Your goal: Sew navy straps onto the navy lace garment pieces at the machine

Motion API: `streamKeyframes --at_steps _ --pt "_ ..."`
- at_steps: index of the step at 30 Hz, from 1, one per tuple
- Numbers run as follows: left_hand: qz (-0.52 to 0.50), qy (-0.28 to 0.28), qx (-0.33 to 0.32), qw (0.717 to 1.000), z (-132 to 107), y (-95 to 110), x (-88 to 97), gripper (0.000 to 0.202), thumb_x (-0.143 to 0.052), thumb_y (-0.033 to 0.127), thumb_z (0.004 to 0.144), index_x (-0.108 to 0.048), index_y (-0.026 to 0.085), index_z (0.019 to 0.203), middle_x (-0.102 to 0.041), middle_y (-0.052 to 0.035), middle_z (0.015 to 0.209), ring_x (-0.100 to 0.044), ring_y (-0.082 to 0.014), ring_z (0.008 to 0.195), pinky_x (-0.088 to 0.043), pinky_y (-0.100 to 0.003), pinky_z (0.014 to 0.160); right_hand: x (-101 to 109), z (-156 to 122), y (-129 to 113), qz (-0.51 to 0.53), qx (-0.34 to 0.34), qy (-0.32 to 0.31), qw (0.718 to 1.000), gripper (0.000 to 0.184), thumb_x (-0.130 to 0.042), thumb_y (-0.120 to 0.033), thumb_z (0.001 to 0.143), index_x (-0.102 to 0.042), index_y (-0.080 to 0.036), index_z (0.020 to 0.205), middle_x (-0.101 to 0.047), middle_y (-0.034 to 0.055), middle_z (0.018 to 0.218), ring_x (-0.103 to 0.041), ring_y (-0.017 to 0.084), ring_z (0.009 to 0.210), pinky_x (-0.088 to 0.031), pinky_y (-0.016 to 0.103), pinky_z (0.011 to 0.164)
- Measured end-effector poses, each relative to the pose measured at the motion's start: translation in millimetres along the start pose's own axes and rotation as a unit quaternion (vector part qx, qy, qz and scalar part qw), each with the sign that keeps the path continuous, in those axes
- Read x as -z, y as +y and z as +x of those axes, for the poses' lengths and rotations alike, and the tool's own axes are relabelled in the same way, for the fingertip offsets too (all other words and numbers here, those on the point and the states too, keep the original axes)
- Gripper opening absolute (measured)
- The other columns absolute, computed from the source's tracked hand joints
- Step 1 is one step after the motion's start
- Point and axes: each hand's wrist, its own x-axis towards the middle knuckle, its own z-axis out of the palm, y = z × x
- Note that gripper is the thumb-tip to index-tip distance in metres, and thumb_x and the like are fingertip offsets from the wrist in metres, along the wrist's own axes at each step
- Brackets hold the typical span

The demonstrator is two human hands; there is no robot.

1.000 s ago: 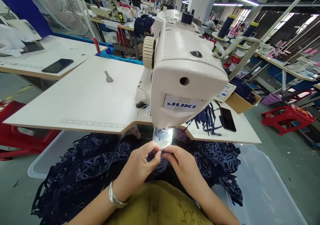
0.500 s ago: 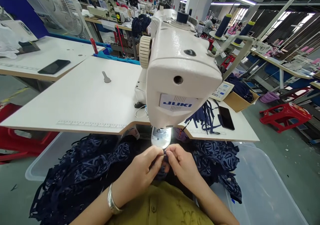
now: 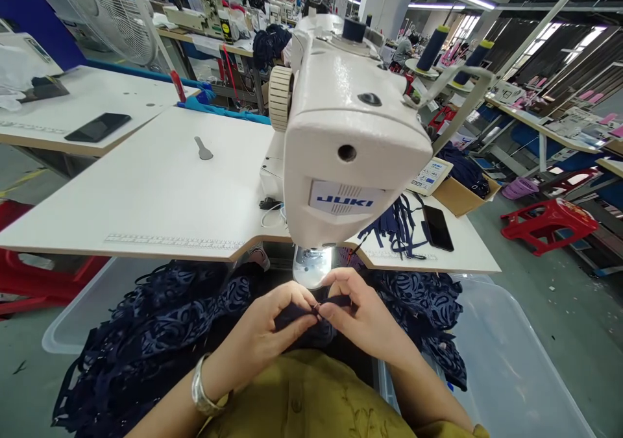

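My left hand point(image 3: 263, 328) and my right hand point(image 3: 367, 318) meet below the head of a white sewing machine point(image 3: 350, 126). Between them is a dark navy strap point(image 3: 339, 300), pinched at my fingertips. A small reddish-brown piece shows where the fingertips meet; it is too small to name. Part of the strap is hidden behind my fingers. Navy patterned garments point(image 3: 180, 328) are heaped to the left of my hands, and more patterned navy fabric point(image 3: 423, 298) lies to the right. The machine's lit narrow bed point(image 3: 310, 268) is just beyond my fingers.
A white sewing table point(image 3: 185, 191) carries a flat grey metal piece point(image 3: 203, 148), navy strips point(image 3: 396, 227) and a black phone point(image 3: 438, 228). Clear plastic bins point(image 3: 516, 360) stand below. On the right are a cardboard box point(image 3: 460, 198) and a red stool point(image 3: 549, 224).
Both hands have shifted their grip; my left fingers are spread wider around the strap, and more navy fabric shows between them. The camera view has shifted slightly.
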Motion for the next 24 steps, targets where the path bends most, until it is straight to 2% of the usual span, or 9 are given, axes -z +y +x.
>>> streamKeyframes --at_steps 3,5,7,9,12,14,16,18,24 --pt "-0.030 0.013 0.045 0.998 3 0 0.4 0.010 -0.059 0.032 0.084 -0.059 0.022 0.084 -0.068 -0.0021 0.092 -0.063 -0.0164 0.085 -0.049 -0.026 0.077 1 1 1 -0.105 0.068 0.040 0.991 0.012 -0.059 -0.032 0.089 -0.058 -0.024 0.098 -0.062 -0.0002 0.086 -0.059 0.015 0.081 -0.046 0.026 0.070" --pt "-0.031 0.045 0.082 0.995 4 -1 0.7 0.012 -0.062 0.034 0.082 -0.060 0.022 0.083 -0.069 -0.0022 0.089 -0.064 -0.0175 0.084 -0.050 -0.027 0.076 -2 0 6 -0.179 0.130 0.134 0.966 0.007 -0.060 -0.029 0.089 -0.062 -0.025 0.094 -0.063 0.0031 0.096 -0.058 0.019 0.093 -0.044 0.034 0.084" --pt "-0.046 0.080 0.108 0.990 6 -2 -0.2 0.015 -0.065 0.036 0.079 -0.060 0.022 0.082 -0.069 -0.0021 0.087 -0.064 -0.0182 0.084 -0.051 -0.028 0.075 -6 -5 13 -0.187 0.166 0.210 0.945 0.009 -0.055 -0.026 0.092 -0.064 -0.026 0.093 -0.065 0.0035 0.093 -0.059 0.020 0.092 -0.041 0.038 0.088" --pt "-0.068 0.107 0.111 0.986 6 -3 -2.7 0.017 -0.067 0.036 0.077 -0.058 0.022 0.079 -0.070 -0.0017 0.086 -0.065 -0.0181 0.083 -0.051 -0.028 0.075 -12 -10 20 -0.137 0.164 0.196 0.957 0.017 -0.048 -0.027 0.095 -0.065 -0.025 0.094 -0.067 0.0028 0.086 -0.060 0.019 0.084 -0.043 0.036 0.082" --pt "-0.067 0.120 0.085 0.987 6 -3 -9.0 0.016 -0.067 0.033 0.078 -0.056 0.023 0.076 -0.070 -0.0005 0.085 -0.066 -0.0170 0.081 -0.052 -0.027 0.074 -27 -14 28 -0.034 0.094 0.131 0.986 0.023 -0.051 -0.042 0.093 -0.064 -0.025 0.102 -0.067 0.0043 0.094 -0.061 0.020 0.089 -0.046 0.033 0.080" --pt "-0.042 0.119 0.045 0.991 4 -2 -13.7 0.011 -0.065 0.029 0.080 -0.056 0.023 0.076 -0.071 -0.0001 0.087 -0.066 -0.0165 0.083 -0.051 -0.026 0.074 -38 -13 33 0.063 0.044 0.155 0.985 0.029 -0.060 -0.048 0.086 -0.062 -0.024 0.102 -0.064 0.0045 0.098 -0.060 0.021 0.093 -0.048 0.032 0.081" --pt "-0.004 0.117 -0.001 0.993 2 0 -17.5 0.006 -0.060 0.024 0.082 -0.057 0.024 0.077 -0.071 -0.0004 0.090 -0.066 -0.0162 0.084 -0.051 -0.025 0.074 -47 -11 35 0.152 0.022 0.191 0.970 0.025 -0.065 -0.045 0.083 -0.061 -0.024 0.096 -0.061 0.0028 0.093 -0.061 0.019 0.086 -0.051 0.029 0.074" --pt "0.031 0.120 -0.031 0.992 0 1 -19.8 0.005 -0.057 0.021 0.082 -0.057 0.024 0.078 -0.072 -0.0009 0.093 -0.066 -0.0160 0.083 -0.051 -0.025 0.073 -52 -9 36 0.180 0.043 0.227 0.956 0.016 -0.068 -0.037 0.082 -0.061 -0.024 0.089 -0.059 0.0016 0.090 -0.061 0.016 0.080 -0.051 0.027 0.068" --pt "0.053 0.133 -0.044 0.989 -2 0 -21.5 0.007 -0.057 0.021 0.084 -0.054 0.025 0.079 -0.072 -0.0010 0.095 -0.066 -0.0162 0.086 -0.051 -0.026 0.075 -49 -7 33 0.087 0.165 0.275 0.943 0.007 -0.065 -0.022 0.085 -0.060 -0.026 0.081 -0.063 0.0006 0.083 -0.061 0.016 0.077 -0.050 0.030 0.069"
